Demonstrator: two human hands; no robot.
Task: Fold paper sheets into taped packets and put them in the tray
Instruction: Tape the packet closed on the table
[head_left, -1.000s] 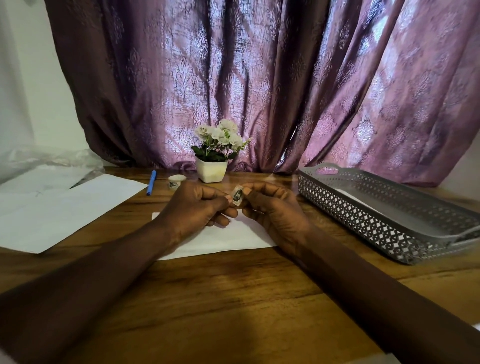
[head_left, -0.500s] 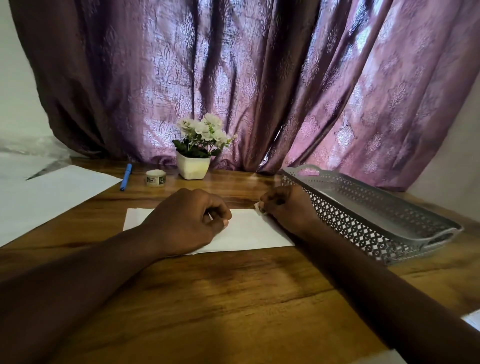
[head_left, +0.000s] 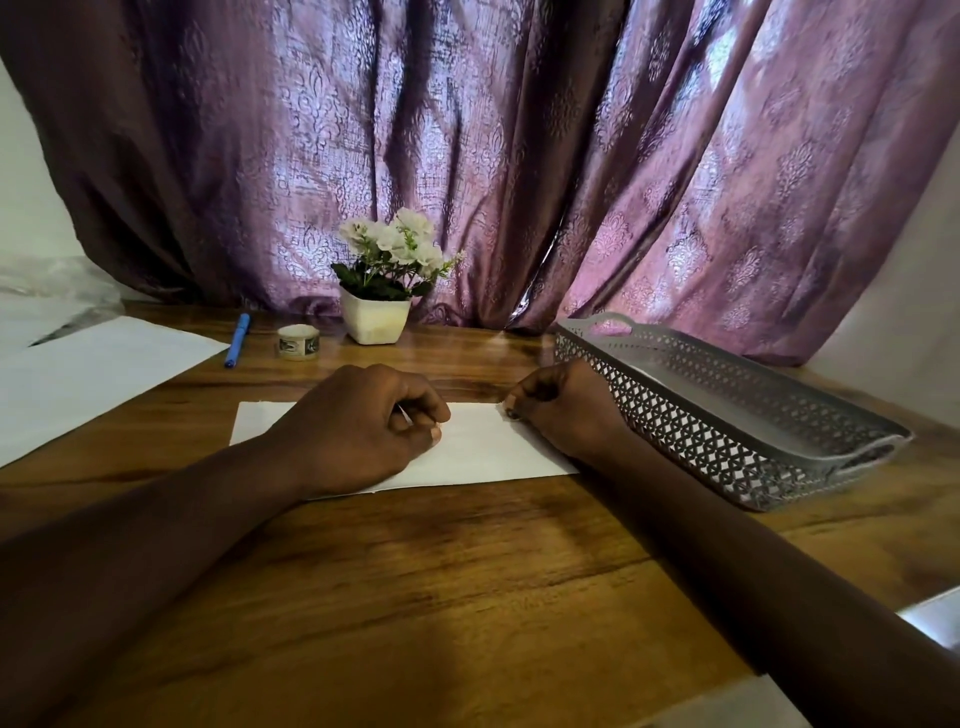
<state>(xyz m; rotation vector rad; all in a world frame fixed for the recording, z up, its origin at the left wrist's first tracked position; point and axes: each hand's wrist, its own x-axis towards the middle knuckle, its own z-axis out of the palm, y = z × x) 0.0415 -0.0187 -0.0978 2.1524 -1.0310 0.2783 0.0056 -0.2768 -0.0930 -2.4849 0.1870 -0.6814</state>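
A folded white paper sheet (head_left: 493, 447) lies flat on the wooden table in front of me. My left hand (head_left: 358, 426) rests on its middle, fingers closed on a thin pale tape strip. My right hand (head_left: 556, 410) is curled at the sheet's far right corner, closed around a small tape roll that is mostly hidden. The grey perforated tray (head_left: 701, 431) stands just right of that hand, and I see no packet inside.
A second tape roll (head_left: 297, 343) and a blue pen (head_left: 238, 340) lie behind the sheet, beside a white flower pot (head_left: 375, 317). Loose white sheets (head_left: 104, 374) cover the left side. A purple curtain (head_left: 519, 156) hangs along the table's far edge.
Both hands were raised together holding the small tape roll between them. They have parted and come down onto the sheet, left hand at the middle, right hand at the right corner.
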